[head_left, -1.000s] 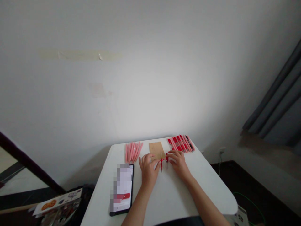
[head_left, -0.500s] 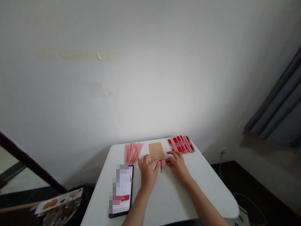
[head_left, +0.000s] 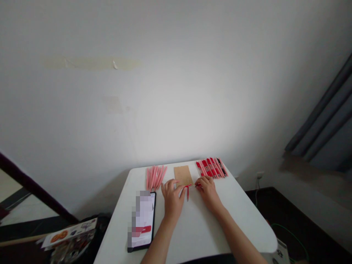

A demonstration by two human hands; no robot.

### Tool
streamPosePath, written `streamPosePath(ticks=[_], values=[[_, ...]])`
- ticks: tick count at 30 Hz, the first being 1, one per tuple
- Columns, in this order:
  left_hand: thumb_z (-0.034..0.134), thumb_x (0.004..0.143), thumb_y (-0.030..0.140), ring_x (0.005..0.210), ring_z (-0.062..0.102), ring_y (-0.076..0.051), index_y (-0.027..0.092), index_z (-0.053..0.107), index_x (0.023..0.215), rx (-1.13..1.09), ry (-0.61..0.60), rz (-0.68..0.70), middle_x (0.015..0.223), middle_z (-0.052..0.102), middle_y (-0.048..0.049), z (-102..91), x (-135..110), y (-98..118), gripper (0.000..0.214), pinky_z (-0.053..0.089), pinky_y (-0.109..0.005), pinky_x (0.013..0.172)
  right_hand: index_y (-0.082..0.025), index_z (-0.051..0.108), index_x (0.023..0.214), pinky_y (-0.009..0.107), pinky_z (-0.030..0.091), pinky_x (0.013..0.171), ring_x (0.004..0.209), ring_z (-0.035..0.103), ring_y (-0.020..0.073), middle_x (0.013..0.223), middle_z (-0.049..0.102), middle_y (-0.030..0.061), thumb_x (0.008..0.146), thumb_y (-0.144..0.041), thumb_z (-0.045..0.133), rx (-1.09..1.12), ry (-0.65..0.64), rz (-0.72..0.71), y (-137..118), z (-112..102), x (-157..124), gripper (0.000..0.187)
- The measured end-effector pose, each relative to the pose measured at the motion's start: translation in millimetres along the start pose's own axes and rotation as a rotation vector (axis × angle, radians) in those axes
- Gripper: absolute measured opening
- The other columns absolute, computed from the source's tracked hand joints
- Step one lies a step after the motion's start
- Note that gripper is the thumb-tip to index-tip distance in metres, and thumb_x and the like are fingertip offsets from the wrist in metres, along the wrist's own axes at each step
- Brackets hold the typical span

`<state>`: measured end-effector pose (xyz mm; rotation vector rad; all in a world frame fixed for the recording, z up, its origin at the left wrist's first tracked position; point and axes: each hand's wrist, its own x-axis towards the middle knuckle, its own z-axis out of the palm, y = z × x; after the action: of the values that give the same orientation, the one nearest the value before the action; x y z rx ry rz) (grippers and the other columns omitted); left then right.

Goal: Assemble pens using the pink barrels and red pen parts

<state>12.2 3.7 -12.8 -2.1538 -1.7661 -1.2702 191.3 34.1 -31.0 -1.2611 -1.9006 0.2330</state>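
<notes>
My left hand point(head_left: 173, 201) is at the middle of the white table, thumb and forefinger closed on one end of a thin red piece point(head_left: 188, 193). That piece has a short crosswise part and a narrow part pointing toward me; its exact kind is too small to make out. Just to the right, my right hand point(head_left: 209, 192) has its fingers closed round a small dark red, pen-like part point(head_left: 198, 185), mostly hidden by the fingers. A brown paper sheet point(head_left: 182, 173) lies flat behind both hands, its near edge partly covered by the left fingers.
Several pink pen-like sticks point(head_left: 156, 177) lie at the back left of the table point(head_left: 198, 234). A row of red, pink and black pens point(head_left: 211, 168) is at the back right. A phone point(head_left: 143, 223) lies left of my left forearm. A wall point(head_left: 176, 91) stands behind.
My right hand has drawn slightly to the right, away from the red piece, its fingers more curled. A dark red part now shows at its fingertips. My left hand stays nearly still.
</notes>
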Motion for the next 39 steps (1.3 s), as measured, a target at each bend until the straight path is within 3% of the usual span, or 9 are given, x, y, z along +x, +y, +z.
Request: streamPosePath(ticks=[15,39], values=[[0.054,0.085,0.031,0.11,0.049,-0.022,0.028,0.071,0.087,-0.025,-0.011,0.028,0.106,0.061,-0.0049,-4.9,0.3,8.8,0.018,0.023,-0.057,0.109,-0.024,0.065,0.081,0.043,0.042,0.087,0.097,0.048,0.0281,0.085,0.065,0.0076,0.078,-0.011,0.057,0.066,0.003,0.039,0.0,-3.4,-2.9,0.015],[0.057,0.083,0.029,0.104,0.052,-0.021,0.027,0.071,0.085,-0.006,0.009,0.05,0.103,0.062,-0.0044,-5.4,-4.3,13.7,0.015,0.033,-0.051,0.102,-0.021,0.066,0.084,0.039,0.04,0.089,0.098,0.049,0.0258,0.089,0.065,0.0069,0.08,-0.015,0.057,0.074,-0.051,0.093,-3.7,-10.5,0.5,0.012]])
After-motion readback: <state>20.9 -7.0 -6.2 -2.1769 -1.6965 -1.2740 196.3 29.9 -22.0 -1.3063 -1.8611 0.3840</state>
